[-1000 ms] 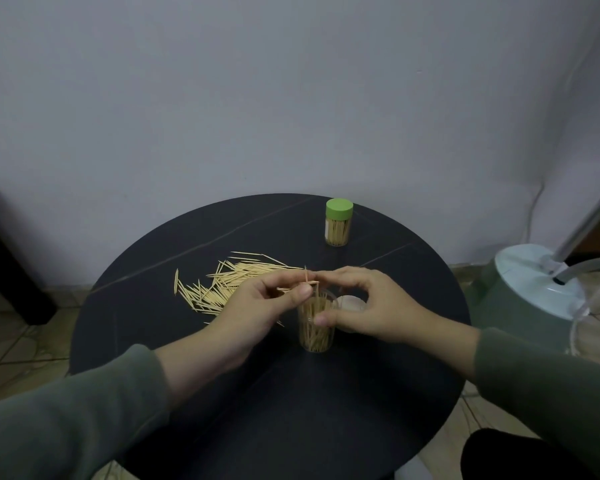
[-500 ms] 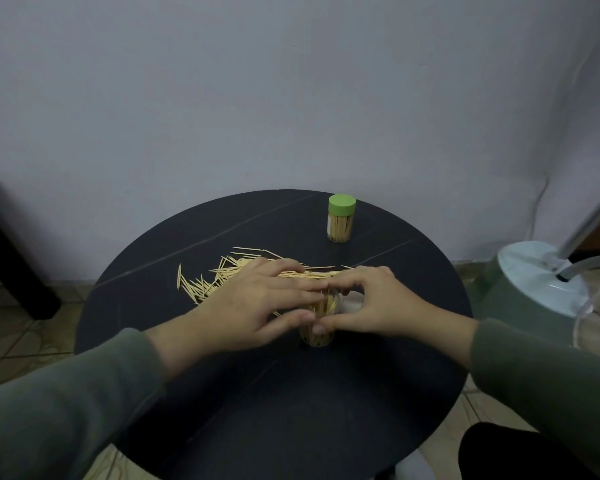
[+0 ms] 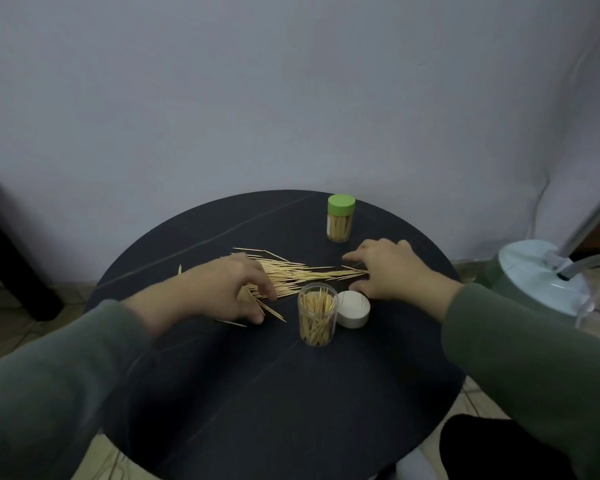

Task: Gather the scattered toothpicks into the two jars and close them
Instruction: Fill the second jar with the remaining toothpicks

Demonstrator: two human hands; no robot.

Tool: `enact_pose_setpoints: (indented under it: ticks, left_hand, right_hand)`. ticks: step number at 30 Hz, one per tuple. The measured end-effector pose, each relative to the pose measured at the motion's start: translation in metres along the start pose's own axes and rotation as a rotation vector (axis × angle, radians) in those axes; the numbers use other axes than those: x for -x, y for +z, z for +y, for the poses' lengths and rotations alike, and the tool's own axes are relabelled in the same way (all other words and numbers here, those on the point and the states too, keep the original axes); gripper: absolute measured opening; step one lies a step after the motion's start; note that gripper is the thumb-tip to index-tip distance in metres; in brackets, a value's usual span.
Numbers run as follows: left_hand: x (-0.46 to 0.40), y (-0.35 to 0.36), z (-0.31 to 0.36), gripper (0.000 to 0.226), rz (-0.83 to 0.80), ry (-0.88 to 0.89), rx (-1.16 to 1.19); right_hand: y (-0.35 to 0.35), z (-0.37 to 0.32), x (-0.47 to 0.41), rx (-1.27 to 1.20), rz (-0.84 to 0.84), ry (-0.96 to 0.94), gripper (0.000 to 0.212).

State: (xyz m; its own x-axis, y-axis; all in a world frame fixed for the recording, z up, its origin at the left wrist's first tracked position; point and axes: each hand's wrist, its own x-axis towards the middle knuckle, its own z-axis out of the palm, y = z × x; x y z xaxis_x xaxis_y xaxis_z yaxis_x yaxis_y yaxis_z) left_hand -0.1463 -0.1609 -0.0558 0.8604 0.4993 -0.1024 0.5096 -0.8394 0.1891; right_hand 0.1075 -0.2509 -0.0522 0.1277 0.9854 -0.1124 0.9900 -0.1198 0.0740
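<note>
My left hand (image 3: 222,289) and right hand (image 3: 392,268), grips loose, bracket toothpicks (image 3: 302,275) lying left-right mid-tabletop (image 3: 257,393).

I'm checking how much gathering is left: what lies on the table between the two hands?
In the head view, a loose pile of toothpicks spans from the left hand to the right hand, behind the open jar.

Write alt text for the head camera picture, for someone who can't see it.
Two hands, left hand and right hand, rest on either end of a toothpick pile on a round black table. Nearer stand an open jar and white lid; a green-lidded jar stands behind.
</note>
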Motion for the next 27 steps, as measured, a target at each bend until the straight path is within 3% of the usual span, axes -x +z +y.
enact_pose_setpoints:
  ticks: [5,14,21,27]
  left_hand:
    - [-0.005,0.001,-0.005,0.041,-0.041,-0.073,-0.082]
    - [-0.015,0.019,-0.002,0.017,0.158,-0.104,-0.064]
    - [-0.026,0.021,0.005,0.033,0.205,-0.233,-0.077]
    - [-0.032,0.019,0.017,0.031,0.174,-0.218,-0.215]
  right_hand:
    - [0.004,-0.003,-0.018,0.114,-0.109,0.058,0.055]
    - [0.013,-0.010,-0.031,-0.024,0.107,-0.076,0.029]
    - [0.018,-0.012,-0.033,-0.031,0.200,-0.135,0.026]
    - [0.019,-0.013,-0.032,0.048,0.202,-0.172,0.026]
